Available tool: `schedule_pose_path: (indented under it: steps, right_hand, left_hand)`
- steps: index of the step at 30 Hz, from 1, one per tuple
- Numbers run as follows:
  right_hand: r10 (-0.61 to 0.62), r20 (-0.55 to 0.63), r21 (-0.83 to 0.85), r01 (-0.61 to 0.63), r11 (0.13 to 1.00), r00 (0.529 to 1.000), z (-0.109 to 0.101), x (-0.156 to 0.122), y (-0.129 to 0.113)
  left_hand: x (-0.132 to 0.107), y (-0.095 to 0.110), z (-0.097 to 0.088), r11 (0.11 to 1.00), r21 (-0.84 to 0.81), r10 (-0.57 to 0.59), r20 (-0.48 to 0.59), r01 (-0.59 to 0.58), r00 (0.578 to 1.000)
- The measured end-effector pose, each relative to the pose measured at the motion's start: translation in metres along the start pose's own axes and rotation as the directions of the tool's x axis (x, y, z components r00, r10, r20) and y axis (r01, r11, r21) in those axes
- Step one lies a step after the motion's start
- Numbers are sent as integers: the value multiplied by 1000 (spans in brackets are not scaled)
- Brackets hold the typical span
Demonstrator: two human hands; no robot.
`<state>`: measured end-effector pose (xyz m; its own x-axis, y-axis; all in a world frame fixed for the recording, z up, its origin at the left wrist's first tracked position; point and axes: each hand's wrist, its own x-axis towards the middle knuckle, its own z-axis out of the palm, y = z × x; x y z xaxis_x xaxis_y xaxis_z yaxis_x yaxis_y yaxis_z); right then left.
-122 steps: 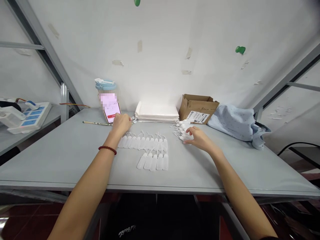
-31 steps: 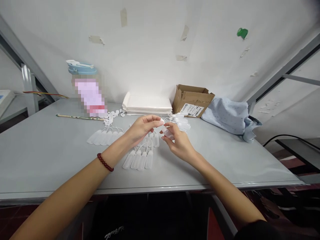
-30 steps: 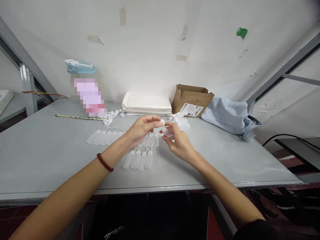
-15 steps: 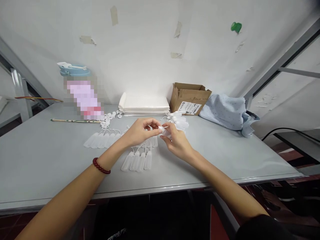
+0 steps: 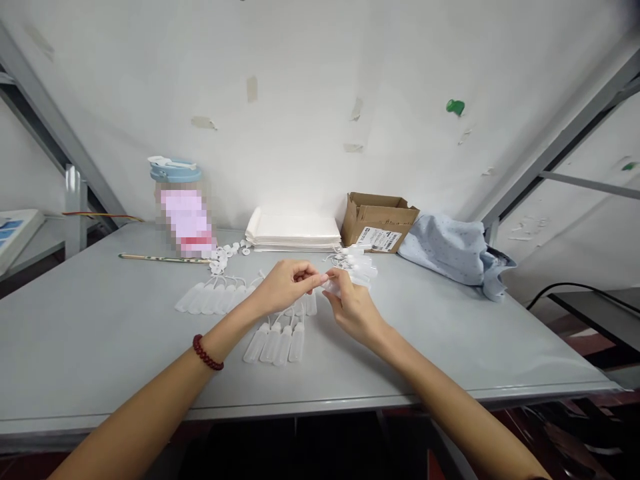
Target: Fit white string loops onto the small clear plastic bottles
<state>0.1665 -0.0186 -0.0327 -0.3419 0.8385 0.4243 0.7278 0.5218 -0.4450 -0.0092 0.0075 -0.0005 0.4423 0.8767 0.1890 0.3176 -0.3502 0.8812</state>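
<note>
Together, left hand point(image 5: 289, 285) and right hand point(image 5: 353, 308) gripping bottle point(image 5: 332, 287), open box point(image 5: 379, 217) behind, contents hidden.

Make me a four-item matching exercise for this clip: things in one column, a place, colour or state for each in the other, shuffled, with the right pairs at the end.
1. small bottle
2. bead bracelet
3. cardboard box
4. cloth

A. pale blue, lying crumpled
B. held in the right hand
C. dark red, worn around a wrist
D. open at the top, with a white label on its front

Pairs: 1-B, 2-C, 3-D, 4-A
</note>
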Motion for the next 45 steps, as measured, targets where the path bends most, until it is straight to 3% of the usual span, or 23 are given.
schedule_pose_path:
  steps: [6,12,25,29,32,36,41,45]
  right_hand:
    - [13,49,27,-14,1000,999,-3,1,2]
    - [23,85,-44,-19,999,996,-5,1,1]
    - [17,47,24,-18,1000,999,-2,2,3]
    - [39,25,31,-40,999,999,-1,2,3]
    - [33,25,-11,-33,999,999,-1,2,2]
    - [7,27,-65,-5,998,1000,0,2,3]
    - [-30,38,-115,34,993,999,1,3,6]
    - [-36,50,-132,42,990,998,1,4,7]
  left_hand:
    - [-1,0,-2,993,-47,107,51,-105,993]
    - [-1,-4,-2,993,-11,122,18,-122,992]
    - [-1,-3,8,961,-189,193,-51,-200,980]
    - [-1,-3,6,974,-182,129,-59,-138,990]
    - [-1,-2,3,995,-83,50,-76,-56,996]
    - [-1,-2,0,999,-1,-38,2,38,999]
    - [-2,-2,-1,999,-33,-38,88,41,995]
    - [-3,0,-1,999,42,4,66,-6,998]
